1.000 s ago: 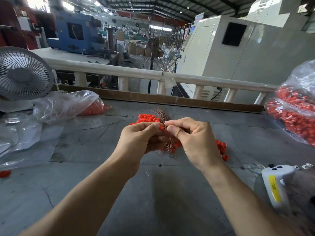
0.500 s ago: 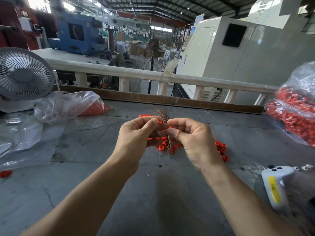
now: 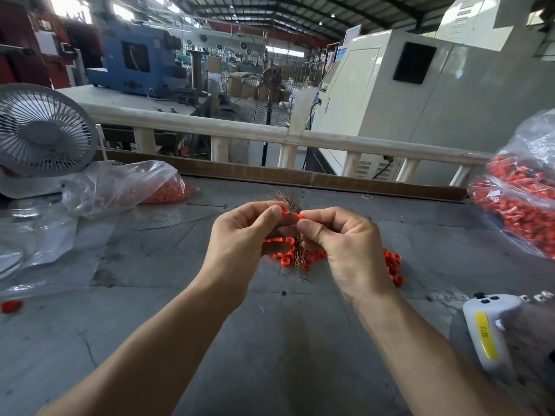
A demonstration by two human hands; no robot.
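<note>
My left hand (image 3: pixel 240 235) and my right hand (image 3: pixel 345 244) are held together above the grey worktable (image 3: pixel 270 340). A bundle of thin copper wires (image 3: pixel 288 202) sticks up between them and hangs down below the fingers. The left thumb and fingers pinch a small red plastic ring (image 3: pixel 283 211) against the bundle. The right thumb and forefinger pinch another red ring (image 3: pixel 300 216) just beside it. Under the hands lies a loose pile of red rings (image 3: pixel 393 262), partly hidden by the hands.
A clear bag of red rings (image 3: pixel 522 193) sits at the right edge, and another bag with a few rings (image 3: pixel 126 187) lies at the left beside a white desk fan (image 3: pixel 42 130). A white controller (image 3: pixel 486 328) lies at the lower right. One stray ring (image 3: pixel 11 306) rests far left.
Both hands have risen slightly and drawn a little apart at the fingertips. A red ring now shows at each thumb tip beside the wire bundle.
</note>
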